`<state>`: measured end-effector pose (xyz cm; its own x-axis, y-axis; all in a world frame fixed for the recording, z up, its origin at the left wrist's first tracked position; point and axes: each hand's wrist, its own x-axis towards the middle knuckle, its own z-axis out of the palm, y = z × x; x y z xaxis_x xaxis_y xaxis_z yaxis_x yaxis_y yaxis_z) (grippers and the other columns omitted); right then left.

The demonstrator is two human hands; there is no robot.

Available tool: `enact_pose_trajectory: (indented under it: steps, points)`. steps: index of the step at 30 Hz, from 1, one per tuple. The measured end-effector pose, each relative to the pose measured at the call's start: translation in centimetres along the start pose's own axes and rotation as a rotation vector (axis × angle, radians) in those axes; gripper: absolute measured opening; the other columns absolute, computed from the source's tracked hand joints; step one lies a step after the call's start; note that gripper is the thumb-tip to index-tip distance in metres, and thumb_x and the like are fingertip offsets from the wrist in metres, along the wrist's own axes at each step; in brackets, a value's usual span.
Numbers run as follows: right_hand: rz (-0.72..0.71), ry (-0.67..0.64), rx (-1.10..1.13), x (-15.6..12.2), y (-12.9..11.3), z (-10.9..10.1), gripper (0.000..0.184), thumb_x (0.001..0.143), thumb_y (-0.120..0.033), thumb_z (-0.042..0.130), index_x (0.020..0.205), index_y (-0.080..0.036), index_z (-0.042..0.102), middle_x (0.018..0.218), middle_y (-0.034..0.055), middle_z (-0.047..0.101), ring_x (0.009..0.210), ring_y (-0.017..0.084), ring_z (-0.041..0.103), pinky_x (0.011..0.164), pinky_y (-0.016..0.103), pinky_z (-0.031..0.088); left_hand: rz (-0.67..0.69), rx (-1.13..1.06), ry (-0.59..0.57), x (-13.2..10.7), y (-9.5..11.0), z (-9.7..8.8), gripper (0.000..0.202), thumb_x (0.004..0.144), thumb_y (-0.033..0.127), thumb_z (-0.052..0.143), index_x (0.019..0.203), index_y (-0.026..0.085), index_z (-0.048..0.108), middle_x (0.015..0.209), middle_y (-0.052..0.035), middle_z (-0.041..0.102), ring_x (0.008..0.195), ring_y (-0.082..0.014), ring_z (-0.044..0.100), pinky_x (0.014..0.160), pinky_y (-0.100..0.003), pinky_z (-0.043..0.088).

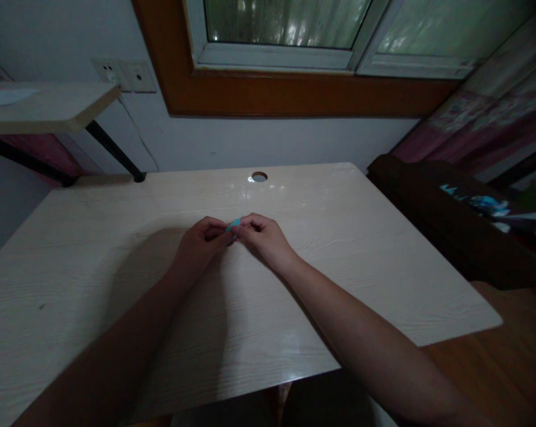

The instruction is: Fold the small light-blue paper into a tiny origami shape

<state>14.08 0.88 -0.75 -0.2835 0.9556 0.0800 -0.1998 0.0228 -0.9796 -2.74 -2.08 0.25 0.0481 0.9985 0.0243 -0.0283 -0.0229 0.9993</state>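
Between my fingertips is a small turquoise piece (233,224), thin and perhaps folded; most of it is covered by my fingers, so its kind cannot be made out. My left hand (202,242) pinches its left side with thumb and forefinger. From the right, my right hand (264,236) grips the same piece, thumb and fingertips closed on it. Both hands meet just above or on the pale wood-grain desk (339,237), around the middle of its top.
A round cable hole (259,177) is near the desk's back edge. At left, a raised shelf (50,112) stands on black legs. Behind are wall sockets (124,76) and a brown-framed window (272,95). A dark brown piece of furniture (446,219) with items on it is at right.
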Motion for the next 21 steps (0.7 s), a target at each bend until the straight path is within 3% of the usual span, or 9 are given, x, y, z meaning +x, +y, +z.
enact_pose_trajectory:
  steps: [10,16,21]
  points:
    - [-0.059,0.063,-0.097,-0.6,-1.3,0.2,0.024,0.074,-0.04,0.076,0.072,-0.017,0.069,0.07,0.0017,0.066,0.065,0.014,0.061,0.066,0.029,0.048,-0.007,-0.061,-0.027,0.2,-0.5,0.0,0.033,0.07,0.035,0.082,0.091,0.018,0.063,0.079,-0.0024,0.075,0.078,-0.0198,0.073,0.079,-0.033,0.057]
    - [-0.117,0.143,-0.21,-0.7,-1.5,0.0,0.013,0.077,-0.031,0.072,0.072,-0.019,0.073,0.074,0.0011,0.062,0.07,0.014,0.057,0.067,0.03,0.045,-0.017,-0.082,-0.072,0.1,0.0,0.2,0.035,0.071,0.035,0.082,0.094,0.018,0.061,0.076,-0.0018,0.075,0.078,-0.0214,0.074,0.081,-0.035,0.057]
    - [-0.131,0.143,-0.267,-0.6,-1.6,-0.2,0.02,0.08,-0.031,0.069,0.064,-0.019,0.07,0.07,0.0007,0.059,0.07,0.014,0.055,0.067,0.03,0.043,-0.036,-0.081,-0.091,0.0,0.2,0.3,0.037,0.071,0.035,0.082,0.095,0.018,0.059,0.075,-0.0022,0.075,0.076,-0.0217,0.075,0.077,-0.034,0.057]
